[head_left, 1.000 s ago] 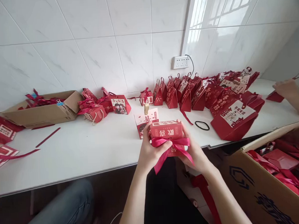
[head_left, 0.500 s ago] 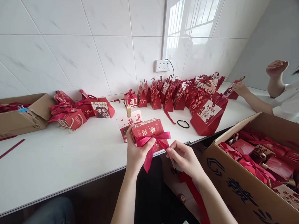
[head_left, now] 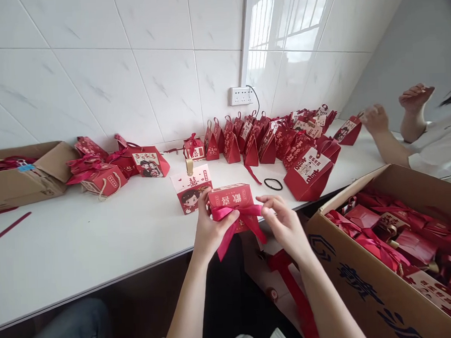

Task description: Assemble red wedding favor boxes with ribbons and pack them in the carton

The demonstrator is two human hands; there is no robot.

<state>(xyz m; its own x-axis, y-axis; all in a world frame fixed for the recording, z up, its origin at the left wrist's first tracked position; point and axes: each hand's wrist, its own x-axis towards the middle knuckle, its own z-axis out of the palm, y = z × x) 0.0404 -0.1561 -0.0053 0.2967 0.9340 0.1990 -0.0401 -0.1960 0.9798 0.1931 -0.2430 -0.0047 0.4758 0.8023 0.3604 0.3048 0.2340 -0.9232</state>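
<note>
A red gift box with printed characters is held at the table's front edge by my left hand. The thumb of that hand presses on the knot of a magenta ribbon bow tied across the box. My right hand pinches the bow's right loop between thumb and fingers. Two ribbon tails hang below the knot. Just behind the box stands a red and white gift box with a cartoon figure and a gold handle.
Many red gift boxes line the wall. A black hair tie lies nearby. An open carton of boxes is at right, another carton at left. A co-worker's hand is by a box at the far right.
My right hand has moved up from the ribbon's lower tail to the right loop. My left hand keeps holding the box. The co-worker's hand has drawn back from the far-right box.
</note>
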